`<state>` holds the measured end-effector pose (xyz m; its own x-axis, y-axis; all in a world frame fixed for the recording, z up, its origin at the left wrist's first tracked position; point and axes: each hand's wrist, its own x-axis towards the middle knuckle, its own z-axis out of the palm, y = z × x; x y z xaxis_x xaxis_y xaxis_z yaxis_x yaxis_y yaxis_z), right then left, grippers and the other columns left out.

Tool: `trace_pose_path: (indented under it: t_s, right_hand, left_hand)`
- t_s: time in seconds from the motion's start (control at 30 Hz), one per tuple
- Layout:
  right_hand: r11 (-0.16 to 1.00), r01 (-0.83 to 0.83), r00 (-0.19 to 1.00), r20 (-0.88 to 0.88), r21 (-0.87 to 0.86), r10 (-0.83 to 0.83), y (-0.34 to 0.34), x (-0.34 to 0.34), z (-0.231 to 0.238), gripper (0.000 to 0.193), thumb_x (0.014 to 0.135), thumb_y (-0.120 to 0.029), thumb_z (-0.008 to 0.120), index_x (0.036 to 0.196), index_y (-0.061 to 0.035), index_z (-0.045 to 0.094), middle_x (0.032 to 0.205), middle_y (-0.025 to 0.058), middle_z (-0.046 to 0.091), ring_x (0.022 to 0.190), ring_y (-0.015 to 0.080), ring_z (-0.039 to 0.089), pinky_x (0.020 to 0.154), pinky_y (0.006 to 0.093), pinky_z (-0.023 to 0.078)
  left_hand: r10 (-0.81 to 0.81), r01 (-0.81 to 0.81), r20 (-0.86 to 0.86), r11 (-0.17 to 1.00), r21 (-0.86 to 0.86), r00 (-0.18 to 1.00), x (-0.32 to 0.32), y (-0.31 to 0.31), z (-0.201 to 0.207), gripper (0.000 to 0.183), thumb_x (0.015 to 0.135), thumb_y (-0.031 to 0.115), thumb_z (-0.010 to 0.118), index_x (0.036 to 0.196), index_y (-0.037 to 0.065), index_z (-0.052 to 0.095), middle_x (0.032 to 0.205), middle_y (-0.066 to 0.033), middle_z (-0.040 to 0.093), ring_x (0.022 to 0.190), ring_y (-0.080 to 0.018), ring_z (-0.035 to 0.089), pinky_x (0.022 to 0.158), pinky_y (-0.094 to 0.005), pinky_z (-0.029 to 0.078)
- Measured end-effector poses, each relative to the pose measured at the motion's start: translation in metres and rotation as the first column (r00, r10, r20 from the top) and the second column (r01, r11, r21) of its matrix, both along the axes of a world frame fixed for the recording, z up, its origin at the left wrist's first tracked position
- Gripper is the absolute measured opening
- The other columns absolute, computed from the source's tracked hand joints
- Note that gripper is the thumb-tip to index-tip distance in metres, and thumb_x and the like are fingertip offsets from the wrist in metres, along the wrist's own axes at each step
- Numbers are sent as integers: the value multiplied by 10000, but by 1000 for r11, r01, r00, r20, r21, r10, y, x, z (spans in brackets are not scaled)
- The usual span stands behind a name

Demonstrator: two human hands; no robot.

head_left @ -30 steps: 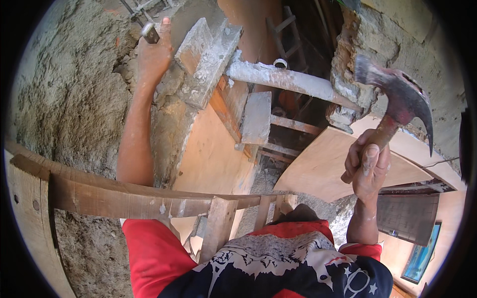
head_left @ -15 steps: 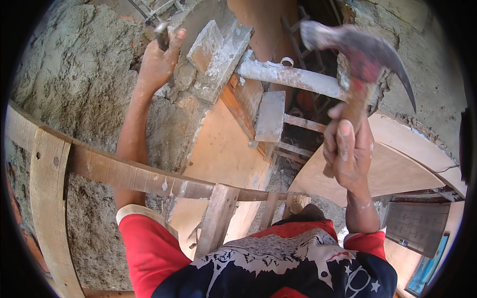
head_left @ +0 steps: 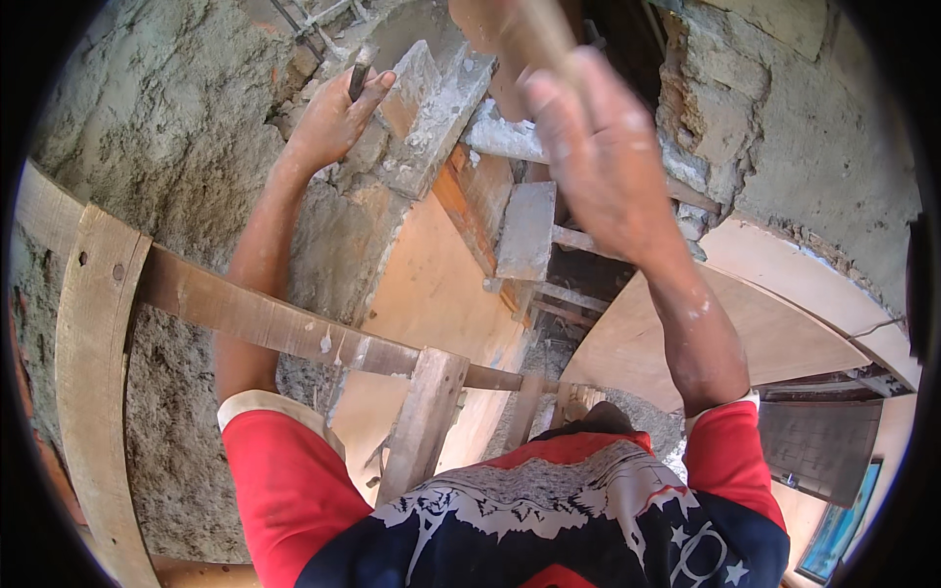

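My left hand [head_left: 325, 125] is closed around a metal chisel [head_left: 360, 78], whose blunt end sticks up past the thumb. That hand is against a rough, broken concrete wall [head_left: 186, 127], and the chisel's lower end is hidden behind it. My right hand [head_left: 603, 162], smeared by motion, grips the wooden handle of a claw hammer [head_left: 541, 37]. The hammer's head lies beyond the upper edge of the view. Beside my left hand, a dusty, mortar-covered board [head_left: 446, 122] slants upward.
A wooden rail [head_left: 265, 316] crosses between my body and the wall, joined to an upright plank [head_left: 96, 363]. Plywood sheets [head_left: 426, 284] lie below and to the right. Past a white-crusted beam [head_left: 505, 132] is a dark gap with several wooden bars. A cracked wall [head_left: 814, 147] stands at right.
My right hand has swung the claw hammer up and leftward, taking its head out of view. My left hand with the chisel has shifted slightly right and down.
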<state>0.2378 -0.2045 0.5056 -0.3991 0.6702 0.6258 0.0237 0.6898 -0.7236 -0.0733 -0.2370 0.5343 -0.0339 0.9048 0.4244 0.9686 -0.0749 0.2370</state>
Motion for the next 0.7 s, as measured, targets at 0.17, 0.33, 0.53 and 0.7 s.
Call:
trace_pose_path:
  t_s: [0.17, 0.33, 0.53, 0.7]
  right_hand:
    - [965, -245, 946, -194, 97, 260, 2, -15, -7, 301, 1060, -314, 506, 1065, -16, 547, 756, 86, 519, 666, 193, 529, 615, 354, 466]
    - [987, -161, 979, 132, 16, 157, -5, -15, 2, 307, 1041, -305, 519, 1094, -3, 536, 793, 267, 607, 722, 430, 607, 662, 500, 465]
    - [931, -65, 964, -219, 360, 152, -8, -2, 54, 302, 1030, -270, 562, 1183, -10, 541, 819, 64, 558, 691, 145, 521, 613, 298, 431]
    - [959, 24, 920, -381, 284, 90, -15, -24, 41, 272, 1043, -253, 537, 1147, -3, 564, 791, 69, 556, 669, 166, 500, 615, 313, 412]
  left_hand:
    - [-38, 40, 42, 999, -36, 998, 7, -2, 1, 510, 1034, 482, 513, 814, 23, 489, 686, -86, 424, 652, -224, 426, 647, -393, 403]
    - [-30, -4, 148, 975, 223, 989, -16, -8, -6, 467, 1046, 455, 501, 835, 39, 504, 710, -48, 443, 693, -172, 450, 674, -359, 426]
    - [-64, -17, 227, 942, 335, 972, -13, -20, -2, 455, 1054, 453, 482, 858, 42, 484, 749, -12, 458, 701, -141, 440, 675, -327, 420]
    - [10, -64, 316, 985, 161, 949, -21, -18, -6, 448, 1064, 486, 433, 882, 81, 490, 741, 36, 476, 687, -91, 425, 632, -279, 404]
